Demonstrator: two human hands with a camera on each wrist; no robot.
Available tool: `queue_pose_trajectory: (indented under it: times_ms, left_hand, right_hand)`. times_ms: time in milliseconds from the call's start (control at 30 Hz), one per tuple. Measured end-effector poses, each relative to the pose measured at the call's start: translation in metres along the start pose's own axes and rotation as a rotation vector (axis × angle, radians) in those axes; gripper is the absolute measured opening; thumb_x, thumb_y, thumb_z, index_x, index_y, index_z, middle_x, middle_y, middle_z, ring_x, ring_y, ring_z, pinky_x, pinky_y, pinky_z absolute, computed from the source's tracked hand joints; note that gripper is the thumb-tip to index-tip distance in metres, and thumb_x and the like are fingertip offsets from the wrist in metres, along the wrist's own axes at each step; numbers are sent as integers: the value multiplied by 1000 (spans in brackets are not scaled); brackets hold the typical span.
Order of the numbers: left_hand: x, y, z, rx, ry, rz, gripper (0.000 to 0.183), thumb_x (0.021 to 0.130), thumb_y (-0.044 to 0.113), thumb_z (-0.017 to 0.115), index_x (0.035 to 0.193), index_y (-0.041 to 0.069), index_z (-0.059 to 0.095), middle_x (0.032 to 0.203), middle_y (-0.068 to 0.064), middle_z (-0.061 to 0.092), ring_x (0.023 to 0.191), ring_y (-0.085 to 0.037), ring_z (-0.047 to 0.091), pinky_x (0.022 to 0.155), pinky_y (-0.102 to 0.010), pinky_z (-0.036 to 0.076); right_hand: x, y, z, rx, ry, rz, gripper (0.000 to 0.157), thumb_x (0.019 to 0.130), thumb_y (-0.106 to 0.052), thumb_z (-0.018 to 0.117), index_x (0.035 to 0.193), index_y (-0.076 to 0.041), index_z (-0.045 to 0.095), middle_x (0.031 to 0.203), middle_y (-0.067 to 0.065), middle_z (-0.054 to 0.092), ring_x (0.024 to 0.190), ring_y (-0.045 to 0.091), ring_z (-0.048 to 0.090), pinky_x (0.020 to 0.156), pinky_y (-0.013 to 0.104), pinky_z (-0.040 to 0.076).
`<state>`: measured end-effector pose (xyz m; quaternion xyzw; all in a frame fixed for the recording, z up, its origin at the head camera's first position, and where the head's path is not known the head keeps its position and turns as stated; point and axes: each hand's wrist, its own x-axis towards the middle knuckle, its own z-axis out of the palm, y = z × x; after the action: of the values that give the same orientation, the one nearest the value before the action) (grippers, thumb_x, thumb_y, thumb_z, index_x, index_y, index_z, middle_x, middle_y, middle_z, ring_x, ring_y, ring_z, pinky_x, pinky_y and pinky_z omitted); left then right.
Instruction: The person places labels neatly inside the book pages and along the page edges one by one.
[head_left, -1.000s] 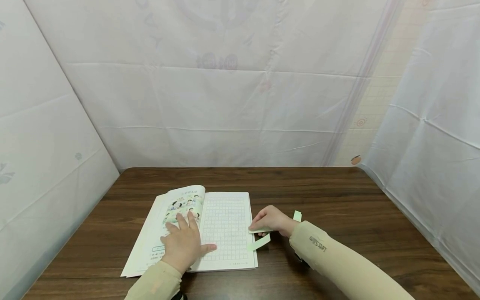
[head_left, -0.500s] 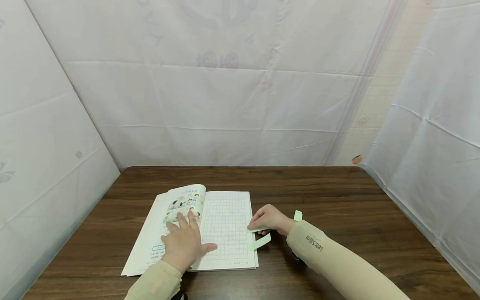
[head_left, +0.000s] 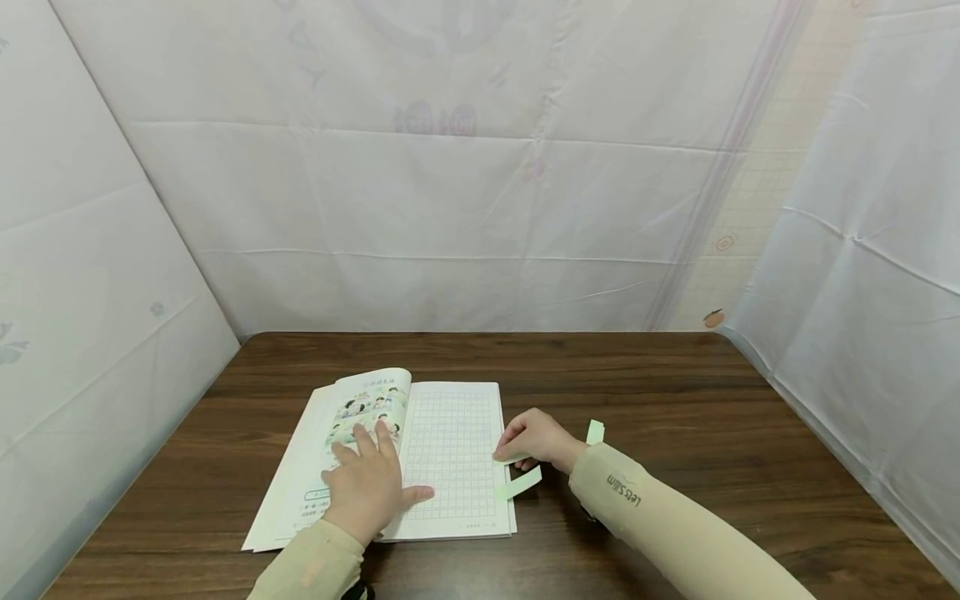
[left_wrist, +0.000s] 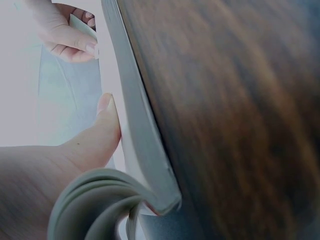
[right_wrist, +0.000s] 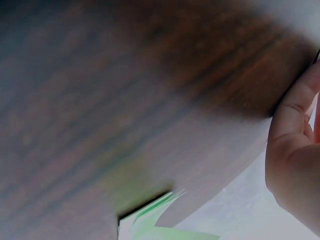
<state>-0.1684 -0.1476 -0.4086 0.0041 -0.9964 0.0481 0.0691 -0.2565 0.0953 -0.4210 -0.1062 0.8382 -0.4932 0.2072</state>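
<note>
An open book (head_left: 450, 450) with a gridded right page and an illustrated left page lies on the table. My left hand (head_left: 367, 487) rests on it with spread fingers, the thumb (left_wrist: 102, 125) lying on the right page. At the book's right edge, my right hand (head_left: 546, 439) pinches a pale green paper strip (head_left: 512, 460) between thumb and fingers, its tip over the page margin. Just below, another green strip (head_left: 525, 482) sticks out from the same edge. In the right wrist view, the right hand's fingertips are cut off by the frame.
Beyond the right wrist, a further pale green paper piece (head_left: 595, 431) shows, partly hidden by the sleeve. Dark wood tabletop (head_left: 675, 392) surrounds the book. White cloth (head_left: 480, 208) hangs behind and at both sides. Some left pages curl up near the spine.
My right hand has shifted slightly left, bringing the pinched strip a little further over the page margin. The left hand stays in place on the book.
</note>
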Motion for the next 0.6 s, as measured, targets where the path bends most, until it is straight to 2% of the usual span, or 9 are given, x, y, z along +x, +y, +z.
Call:
queue_pose_trajectory:
  times_ms: [367, 600]
  left_hand:
    - [0, 0, 0, -6, -18, -9, 121, 68, 77, 69, 140, -15, 41, 137, -45, 44, 113, -68, 49, 68, -68, 52]
    - [0, -1, 0, 13, -19, -4, 120, 68, 77, 68, 140, -15, 42, 136, -45, 45, 112, -68, 50, 67, -67, 53]
  right_hand:
    - [1, -1, 3, 7, 34, 57, 18, 77, -10, 84, 78, -4, 67, 71, 4, 67, 51, 10, 56, 52, 24, 54]
    - [1, -5, 5, -82, 57, 71, 23, 78, -20, 85, 75, -7, 65, 67, 2, 64, 49, 9, 56, 49, 23, 51]
